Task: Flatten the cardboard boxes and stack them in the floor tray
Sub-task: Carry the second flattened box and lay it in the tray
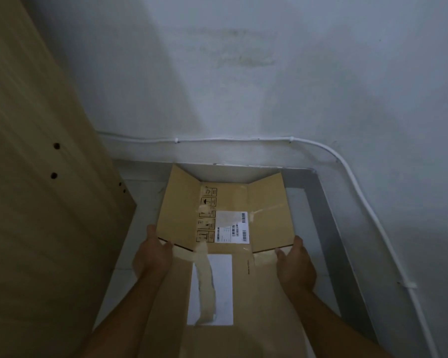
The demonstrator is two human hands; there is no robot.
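Observation:
A flattened brown cardboard box (225, 215) with white shipping labels and tape strips lies spread out low over the grey metal floor tray (321, 202). Its far flaps bend slightly upward toward the wall. My left hand (153, 257) grips the box's left edge, thumb on top. On the opposite side my right hand (295, 264) holds the right edge the same way. The near part of the cardboard, with a white label (212, 288), runs back between my forearms. Whether another box lies under it is hidden.
A tall light wooden panel (36, 177) leans at the left, close to the tray. A pale wall (243, 73) stands right behind the tray, with a white cable (243, 139) running along its base and down the right side.

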